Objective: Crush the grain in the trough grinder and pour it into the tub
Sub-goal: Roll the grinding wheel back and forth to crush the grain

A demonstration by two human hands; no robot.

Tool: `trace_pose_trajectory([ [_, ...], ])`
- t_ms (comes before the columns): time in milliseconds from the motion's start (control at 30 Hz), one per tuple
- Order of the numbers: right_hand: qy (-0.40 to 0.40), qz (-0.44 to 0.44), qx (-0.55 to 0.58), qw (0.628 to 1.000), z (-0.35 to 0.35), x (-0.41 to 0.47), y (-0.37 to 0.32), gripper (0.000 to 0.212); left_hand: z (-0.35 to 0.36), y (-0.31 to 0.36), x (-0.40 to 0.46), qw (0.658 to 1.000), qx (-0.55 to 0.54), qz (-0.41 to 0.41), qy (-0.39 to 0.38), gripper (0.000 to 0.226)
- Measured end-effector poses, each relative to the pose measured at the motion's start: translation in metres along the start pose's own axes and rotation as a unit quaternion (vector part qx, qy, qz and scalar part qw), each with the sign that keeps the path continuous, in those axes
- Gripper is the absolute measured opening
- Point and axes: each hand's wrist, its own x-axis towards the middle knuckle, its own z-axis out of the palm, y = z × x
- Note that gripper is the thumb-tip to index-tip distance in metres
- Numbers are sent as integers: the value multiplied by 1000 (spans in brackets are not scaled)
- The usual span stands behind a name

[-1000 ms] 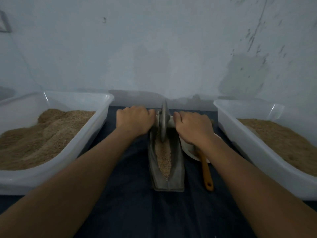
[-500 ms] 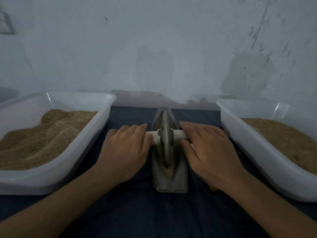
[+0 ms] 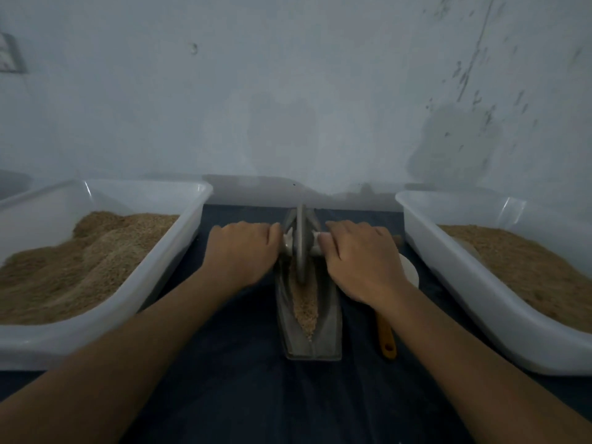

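Hands [image 3: 304,251] on grinder wheel [image 3: 300,245] — no legible writing.

Dim bluish light, soft grainy picture, wide-angle bending at edges, faint glare on white tub rims [image 3: 198,189]

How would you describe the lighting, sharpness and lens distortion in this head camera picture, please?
Head view: dim, bluish, flat light; faint glare only on the tub rims; wide-angle bending curves both tubs outward; the hands look soft; the grinder wheel and grain read clearly enough.
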Motion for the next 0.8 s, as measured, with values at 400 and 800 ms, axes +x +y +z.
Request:
trace_pose_trajectory([
  [400,36,-52,22,998,-26,-49,-3,52,-15,4,-67,992,-114,-10,61,55],
  [800,-58,52,37,996,4,25,6,39,6,4,29,997,-13,-78,-2,48],
])
